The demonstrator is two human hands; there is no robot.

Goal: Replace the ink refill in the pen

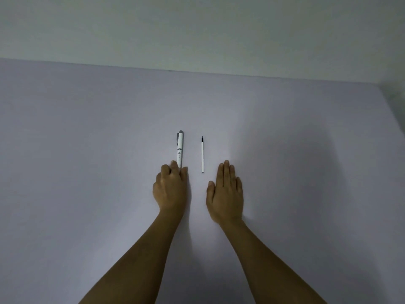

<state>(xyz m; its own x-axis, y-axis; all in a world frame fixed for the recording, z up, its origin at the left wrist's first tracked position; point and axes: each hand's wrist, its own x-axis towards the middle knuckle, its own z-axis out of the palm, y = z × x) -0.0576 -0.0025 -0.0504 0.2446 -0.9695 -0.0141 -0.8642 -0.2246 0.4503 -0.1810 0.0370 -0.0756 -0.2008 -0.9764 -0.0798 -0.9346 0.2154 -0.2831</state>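
Centrally on the pale tabletop (87, 139), the left hand (171, 189) has its fingers curled shut around the near end of the white pen (179, 150), while the right hand (225, 191) lies flat and spread, just beside the loose ink refill (202, 156).

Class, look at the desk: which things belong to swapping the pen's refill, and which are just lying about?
Belongs to the job:
white pen, its near end in the left hand
loose refill
right hand, flat beside the refill, empty

Just lying about:
nothing; only the table beneath
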